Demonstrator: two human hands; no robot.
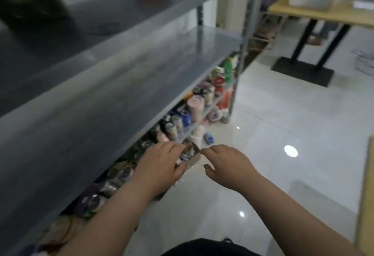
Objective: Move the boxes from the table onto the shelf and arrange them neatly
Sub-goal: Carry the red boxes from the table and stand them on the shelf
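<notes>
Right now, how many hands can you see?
2. The left hand grips a small box beside the shelf; the right hand is just right of it, touching the box.

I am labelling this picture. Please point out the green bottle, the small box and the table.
green bottle (228, 69): head view, its body.
small box (193, 159): head view, its brown side.
table (303, 13): head view, its bare top.
</notes>
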